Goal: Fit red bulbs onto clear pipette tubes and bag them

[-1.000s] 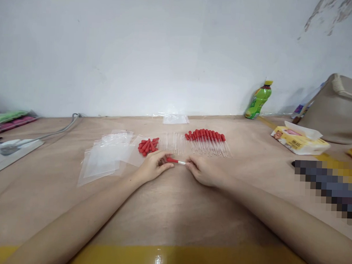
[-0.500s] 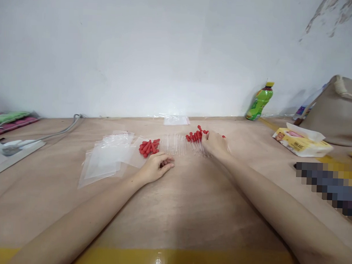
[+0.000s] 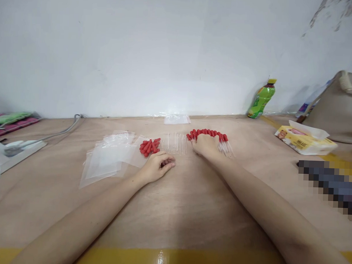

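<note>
My left hand [image 3: 157, 166] rests on the table, fingers loosely curled, thumb apart, holding nothing. Just beyond it lies a pile of red rubber dropper bulbs [image 3: 148, 147]. Thin clear glass tubes [image 3: 174, 143] lie side by side to the right of the pile. Further right is a row of droppers, clear tubes topped with red bulbs [image 3: 223, 137]. Over the left part of this row, my right hand [image 3: 206, 144] is bent down with its fingers closed. Its fingertips are mostly hidden, and I cannot make out what they hold.
Clear zip bags [image 3: 107, 156] lie in a stack at left, and another bag [image 3: 177, 119] sits by the wall. A power strip [image 3: 22, 149] with cables is far left. At right stand a green bottle [image 3: 262, 100], a tissue pack [image 3: 305, 140] and a beige bag [image 3: 335, 110].
My right hand has moved left along the dropper row, uncovering the red bulbs at its right end. Those bulbs now form an even, curved line. My left hand stays put.
</note>
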A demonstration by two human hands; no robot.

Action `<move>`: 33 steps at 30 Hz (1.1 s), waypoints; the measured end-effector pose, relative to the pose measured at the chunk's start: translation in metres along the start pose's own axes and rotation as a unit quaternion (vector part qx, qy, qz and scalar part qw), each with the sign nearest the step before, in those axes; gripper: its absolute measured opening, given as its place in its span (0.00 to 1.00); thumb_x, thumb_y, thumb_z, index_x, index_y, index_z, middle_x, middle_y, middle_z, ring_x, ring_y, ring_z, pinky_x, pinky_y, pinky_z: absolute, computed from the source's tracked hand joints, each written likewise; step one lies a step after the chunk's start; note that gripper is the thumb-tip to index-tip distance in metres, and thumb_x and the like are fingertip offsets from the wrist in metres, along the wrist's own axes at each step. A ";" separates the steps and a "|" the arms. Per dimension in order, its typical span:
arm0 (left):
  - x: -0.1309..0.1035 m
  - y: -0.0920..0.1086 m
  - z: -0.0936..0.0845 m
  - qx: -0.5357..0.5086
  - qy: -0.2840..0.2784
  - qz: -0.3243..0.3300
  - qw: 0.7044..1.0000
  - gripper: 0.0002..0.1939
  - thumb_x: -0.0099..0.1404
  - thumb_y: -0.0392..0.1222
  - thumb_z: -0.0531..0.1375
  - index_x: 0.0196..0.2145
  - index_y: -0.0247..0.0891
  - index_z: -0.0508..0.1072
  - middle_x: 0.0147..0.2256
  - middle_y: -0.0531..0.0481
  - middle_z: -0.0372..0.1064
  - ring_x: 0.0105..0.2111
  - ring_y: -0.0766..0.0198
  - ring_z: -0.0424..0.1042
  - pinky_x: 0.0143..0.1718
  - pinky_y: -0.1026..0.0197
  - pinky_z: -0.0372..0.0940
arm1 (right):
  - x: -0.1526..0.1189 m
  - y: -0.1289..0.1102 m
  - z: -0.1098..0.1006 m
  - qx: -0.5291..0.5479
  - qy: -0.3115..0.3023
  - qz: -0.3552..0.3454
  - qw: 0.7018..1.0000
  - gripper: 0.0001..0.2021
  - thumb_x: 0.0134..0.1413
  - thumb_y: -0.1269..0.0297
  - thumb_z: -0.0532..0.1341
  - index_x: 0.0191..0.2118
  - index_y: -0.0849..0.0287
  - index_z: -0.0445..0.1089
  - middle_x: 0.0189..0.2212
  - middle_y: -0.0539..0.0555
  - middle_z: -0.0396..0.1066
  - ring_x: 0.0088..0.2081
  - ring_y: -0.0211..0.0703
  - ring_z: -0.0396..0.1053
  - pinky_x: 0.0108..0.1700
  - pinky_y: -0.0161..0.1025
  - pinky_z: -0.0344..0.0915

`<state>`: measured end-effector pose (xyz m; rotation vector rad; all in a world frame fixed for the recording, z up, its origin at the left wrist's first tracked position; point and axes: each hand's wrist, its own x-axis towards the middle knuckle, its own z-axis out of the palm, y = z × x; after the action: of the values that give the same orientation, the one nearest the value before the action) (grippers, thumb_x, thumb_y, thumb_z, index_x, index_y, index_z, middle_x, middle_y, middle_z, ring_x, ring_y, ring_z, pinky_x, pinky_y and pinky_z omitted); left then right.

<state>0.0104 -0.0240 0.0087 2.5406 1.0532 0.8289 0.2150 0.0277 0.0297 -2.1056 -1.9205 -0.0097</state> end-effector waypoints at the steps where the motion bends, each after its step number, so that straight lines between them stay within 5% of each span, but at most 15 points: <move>1: 0.000 -0.001 0.000 0.019 0.020 0.004 1.000 0.07 0.61 0.40 0.56 0.35 0.37 0.71 0.31 0.49 0.66 0.30 0.65 0.66 0.33 0.62 0.63 | -0.001 -0.001 0.000 -0.007 0.011 -0.018 1.000 0.16 0.53 0.58 0.50 0.30 0.64 0.70 0.30 0.62 0.71 0.35 0.52 0.67 0.43 0.49 0.49; 4: 0.000 -0.007 -0.001 0.111 0.149 -0.013 0.983 0.07 0.60 0.42 0.56 0.34 0.38 0.72 0.31 0.48 0.65 0.35 0.61 0.64 0.39 0.57 0.61 | -0.002 -0.008 0.000 -0.006 0.011 -0.052 0.999 0.17 0.54 0.58 0.49 0.29 0.63 0.70 0.28 0.60 0.71 0.34 0.50 0.68 0.42 0.48 0.49; 8: 0.001 -0.018 -0.009 0.219 0.279 -0.121 0.927 0.08 0.58 0.45 0.57 0.31 0.38 0.71 0.32 0.47 0.64 0.37 0.56 0.62 0.42 0.53 0.57 | 0.001 -0.022 0.002 0.006 -0.026 -0.029 0.999 0.12 0.50 0.61 0.53 0.32 0.62 0.70 0.30 0.60 0.71 0.35 0.50 0.68 0.42 0.47 0.50; 16: 0.003 -0.031 -0.020 0.240 0.252 -0.265 0.899 0.18 0.53 0.57 0.58 0.33 0.40 0.68 0.36 0.45 0.64 0.41 0.49 0.61 0.42 0.48 0.54 | 0.013 -0.035 0.008 0.005 -0.077 0.012 0.997 0.09 0.42 0.69 0.57 0.32 0.62 0.71 0.32 0.60 0.71 0.36 0.51 0.68 0.44 0.50 0.49; 21: 0.003 -0.034 -0.023 0.210 0.232 -0.304 0.900 0.13 0.58 0.51 0.54 0.34 0.40 0.67 0.33 0.45 0.68 0.39 0.49 0.63 0.41 0.47 0.54 | 0.007 -0.032 0.003 0.006 -0.069 0.000 0.998 0.07 0.44 0.68 0.55 0.29 0.62 0.70 0.30 0.60 0.71 0.35 0.49 0.68 0.43 0.49 0.49; 28: 0.001 -0.041 -0.025 0.207 0.256 -0.296 0.897 0.09 0.61 0.43 0.51 0.35 0.40 0.68 0.32 0.46 0.68 0.38 0.51 0.64 0.41 0.48 0.56 | -0.028 -0.001 -0.005 0.070 0.063 -0.139 0.986 0.11 0.57 0.64 0.47 0.34 0.63 0.63 0.33 0.59 0.70 0.33 0.46 0.66 0.38 0.41 0.52; 31: 0.001 -0.037 -0.023 0.182 0.331 -0.213 0.901 0.11 0.62 0.41 0.51 0.41 0.38 0.67 0.33 0.46 0.64 0.38 0.55 0.64 0.41 0.52 0.58 | -0.047 0.019 0.005 0.131 0.073 -0.218 0.964 0.10 0.59 0.65 0.46 0.34 0.61 0.62 0.32 0.56 0.70 0.32 0.43 0.65 0.40 0.40 0.52; 33: 0.001 -0.028 -0.018 0.130 0.333 -0.133 0.924 0.13 0.64 0.40 0.49 0.45 0.36 0.66 0.33 0.46 0.62 0.37 0.59 0.64 0.41 0.56 0.61 | -0.060 0.029 0.011 0.151 0.088 -0.252 0.952 0.10 0.59 0.66 0.47 0.37 0.61 0.63 0.33 0.56 0.71 0.34 0.43 0.65 0.41 0.40 0.52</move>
<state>-0.0156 -0.0029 0.0112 2.2549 1.7608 1.6197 0.2343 -0.0298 0.0014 -1.3371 -2.1348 -0.0085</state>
